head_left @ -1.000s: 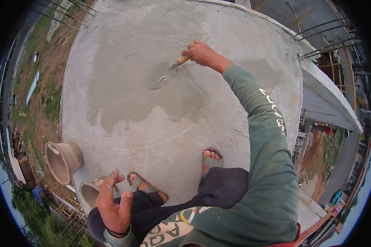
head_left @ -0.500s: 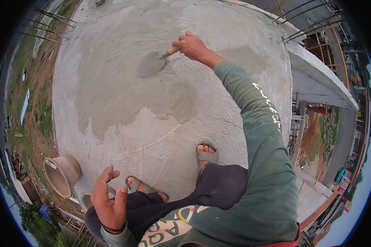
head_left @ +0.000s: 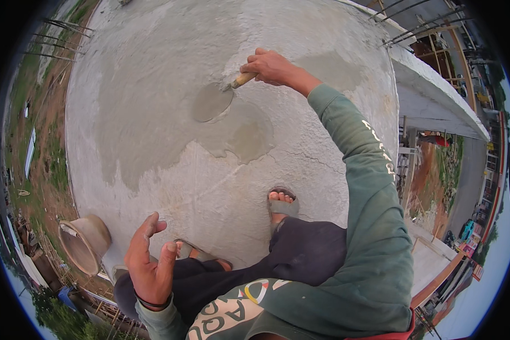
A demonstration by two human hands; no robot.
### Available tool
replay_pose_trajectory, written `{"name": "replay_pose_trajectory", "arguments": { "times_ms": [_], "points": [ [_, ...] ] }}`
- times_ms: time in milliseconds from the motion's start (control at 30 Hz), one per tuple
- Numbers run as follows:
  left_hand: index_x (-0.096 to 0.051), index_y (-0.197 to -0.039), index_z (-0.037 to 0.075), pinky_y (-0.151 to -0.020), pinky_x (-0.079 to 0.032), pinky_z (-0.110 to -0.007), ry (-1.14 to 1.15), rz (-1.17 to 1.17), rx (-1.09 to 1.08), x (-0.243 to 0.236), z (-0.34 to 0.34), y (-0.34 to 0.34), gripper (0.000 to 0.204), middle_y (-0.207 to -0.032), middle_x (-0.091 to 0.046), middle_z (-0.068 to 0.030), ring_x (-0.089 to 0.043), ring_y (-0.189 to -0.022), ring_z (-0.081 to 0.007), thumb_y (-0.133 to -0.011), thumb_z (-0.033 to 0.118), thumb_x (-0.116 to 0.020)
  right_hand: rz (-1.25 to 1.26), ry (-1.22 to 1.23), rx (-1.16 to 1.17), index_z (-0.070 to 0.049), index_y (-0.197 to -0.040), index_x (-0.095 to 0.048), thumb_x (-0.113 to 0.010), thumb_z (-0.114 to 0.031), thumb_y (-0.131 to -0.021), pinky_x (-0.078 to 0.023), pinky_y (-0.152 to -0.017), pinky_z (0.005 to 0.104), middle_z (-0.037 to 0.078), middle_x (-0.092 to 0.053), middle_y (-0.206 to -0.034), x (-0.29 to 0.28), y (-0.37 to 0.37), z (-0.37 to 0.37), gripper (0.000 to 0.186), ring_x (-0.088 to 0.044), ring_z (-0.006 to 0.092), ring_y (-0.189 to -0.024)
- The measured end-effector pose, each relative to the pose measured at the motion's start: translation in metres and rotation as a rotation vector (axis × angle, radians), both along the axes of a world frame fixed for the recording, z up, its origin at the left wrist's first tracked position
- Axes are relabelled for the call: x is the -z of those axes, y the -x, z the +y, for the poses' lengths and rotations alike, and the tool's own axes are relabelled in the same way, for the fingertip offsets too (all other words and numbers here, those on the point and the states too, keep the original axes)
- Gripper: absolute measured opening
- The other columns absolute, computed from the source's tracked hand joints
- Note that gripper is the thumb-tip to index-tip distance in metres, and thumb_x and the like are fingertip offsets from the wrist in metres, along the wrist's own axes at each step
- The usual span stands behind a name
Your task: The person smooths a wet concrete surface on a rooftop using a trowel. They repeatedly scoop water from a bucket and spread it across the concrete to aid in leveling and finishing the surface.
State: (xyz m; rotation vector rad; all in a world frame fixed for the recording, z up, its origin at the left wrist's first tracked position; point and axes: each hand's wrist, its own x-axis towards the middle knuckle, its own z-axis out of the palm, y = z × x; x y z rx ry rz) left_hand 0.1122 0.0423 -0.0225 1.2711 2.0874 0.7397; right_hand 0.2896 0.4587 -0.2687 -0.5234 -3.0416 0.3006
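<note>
My right hand point(head_left: 273, 67) grips the wooden handle of a trowel point(head_left: 212, 102), its fingers wrapped round it. The trowel's rounded, mortar-coated blade lies flat on wet grey mortar point(head_left: 147, 122) spread over a concrete slab point(head_left: 300, 136). Just on the near side of the blade is a smooth, rounded wet patch, with an uneven edge where rougher, paler concrete begins. My left hand point(head_left: 151, 263) is raised near my knee, empty, with thumb and fingers apart and slightly curled. A dark band circles that wrist.
At the slab's near left edge a mortar-stained bucket point(head_left: 86, 242) leans over. My sandalled feet point(head_left: 282, 203) stand on the paler concrete. Reinforcing bars point(head_left: 425, 25) stick out at the far right and far left. Beyond the left edge, grassy ground point(head_left: 48, 164) lies lower down.
My right hand has drawn the trowel blade a short way toward me and a little to the right across the wet mortar. The left hand stays raised and open.
</note>
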Motion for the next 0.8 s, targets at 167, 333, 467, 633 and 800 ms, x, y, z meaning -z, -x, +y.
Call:
{"name": "replay_pose_trajectory", "arguments": {
  "times_ms": [167,333,467,633,800],
  "points": [
    [-0.057,-0.128,-0.008,-0.088,-0.050,-0.037,0.054,-0.138,-0.065,0.014,0.007,0.016,0.046,-0.108,-0.067,-0.0193,-0.065,-0.098,-0.0250,-0.091,0.016,-0.068,0.183,0.161,0.117,-0.013,-0.115,-0.064,-0.067,-0.016,-0.086,-0.050,-0.080,0.0401,0.005,-0.065,-0.098,-0.024,-0.005,-0.010,0.029,-0.059,0.0295,-0.093],
    [-0.052,-0.137,-0.002,-0.087,-0.051,-0.037,-0.120,-0.075,-0.109,0.064,0.027,0.049,0.051,-0.106,-0.067,-0.0170,-0.065,-0.096,-0.0241,-0.092,0.016,-0.068,0.207,0.780,0.349,0.000,-0.091,-0.040,-0.053,-0.010,-0.083,-0.043,-0.058,0.0464,0.016,-0.056,-0.064,-0.020,0.043,-0.105,0.018,-0.055,0.0373,-0.057],
    [-0.049,-0.140,-0.002,-0.086,-0.051,-0.037,-0.305,-0.033,-0.097,0.101,0.046,0.078,0.054,-0.105,-0.067,-0.0166,-0.065,-0.096,-0.0237,-0.092,0.016,-0.067,0.228,0.967,0.404,0.007,-0.097,-0.040,-0.057,-0.018,-0.086,-0.045,-0.061,0.0505,0.027,-0.058,-0.075,0.001,0.107,-0.233,0.032,-0.059,0.0427,-0.067],
    [-0.049,-0.139,-0.002,-0.082,-0.053,-0.037,-0.296,-0.165,-0.026,0.130,0.074,0.079,0.054,-0.105,-0.067,-0.0178,-0.067,-0.093,-0.0247,-0.091,0.015,-0.067,0.590,0.926,0.584,0.001,-0.110,-0.054,-0.062,-0.030,-0.089,-0.050,-0.075,0.0505,0.024,-0.066,-0.097,0.040,0.184,-0.341,0.038,-0.064,0.0425,-0.092],
    [-0.049,-0.138,-0.003,-0.081,-0.054,-0.038,-0.333,-0.272,0.049,0.131,0.087,0.058,0.054,-0.100,-0.068,-0.0166,-0.068,-0.090,-0.0249,-0.090,0.015,-0.066,0.799,0.841,1.031,-0.007,-0.118,-0.058,-0.063,-0.035,-0.089,-0.051,-0.081,0.0512,0.021,-0.069,-0.106,0.094,0.222,-0.368,0.041,-0.064,0.0407,-0.102]
  ]
}}
